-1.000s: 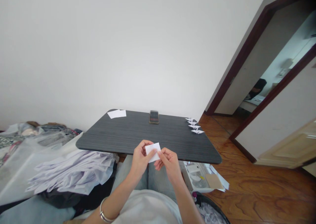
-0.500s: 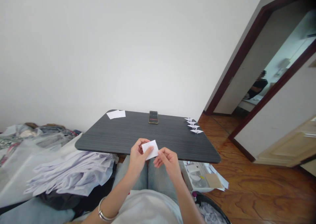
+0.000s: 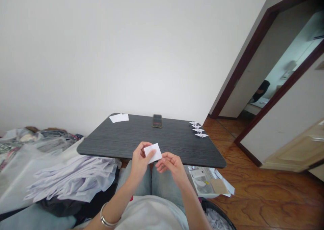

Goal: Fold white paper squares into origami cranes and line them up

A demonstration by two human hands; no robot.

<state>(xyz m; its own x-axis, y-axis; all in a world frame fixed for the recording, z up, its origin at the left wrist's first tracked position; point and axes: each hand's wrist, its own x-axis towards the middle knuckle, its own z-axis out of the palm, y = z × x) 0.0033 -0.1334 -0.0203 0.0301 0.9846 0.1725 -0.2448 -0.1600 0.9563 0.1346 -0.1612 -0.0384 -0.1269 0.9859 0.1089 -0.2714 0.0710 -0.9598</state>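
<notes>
Far L: clear plastic bags (image 3: 32,169) heaped w/ other stuff, then a pile of white cloth (image 3: 73,177), partly under the edge of the dark tabletop (image 3: 106,142). Silver bracelet (image 3: 102,217) on L forearm. White sheets (image 3: 118,118) lie flat at table's far L corner. Next, L hand (image 3: 139,159), thumb on top & fingers behind, clamped on a small white folded paper (image 3: 155,153), held up just over the near table edge, approx. mid. Phone (image 3: 157,121) beyond it, near the wall. R hand (image 3: 171,165): fingers curled, tips at paper's lower R corner; can't tell if pinching it. Row of folded paper birds (image 3: 198,130) along table's R end; box w/ misc. items (image 3: 202,186) below, then a brown wood floor (image 3: 263,189).
</notes>
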